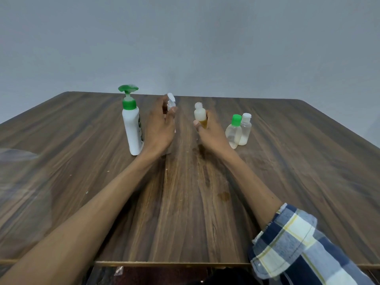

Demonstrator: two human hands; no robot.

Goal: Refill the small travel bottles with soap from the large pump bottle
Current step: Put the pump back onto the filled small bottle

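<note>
Head camera looks down a brown wood-grain table [287, 182] where a tall white pump bottle with a green collar and green pump head [132, 128] stands upright. Just right of that pump bottle, the left hand [160, 128] is raised, its fingertips pinching a small white cap [171, 101] — blurred, so its exact shape is unclear. Further right of the pump bottle, the right hand [209, 132] curls its fingers round a small clear travel bottle holding amber liquid low down and whitish above [200, 115]; its neck looks uncapped. Beyond that hand, well right of the pump bottle, two more small clear bottles stand touching — one green-capped [234, 131], one white-capped [245, 130]. A rolled checked sleeve [292, 243] covers the right forearm.
</note>
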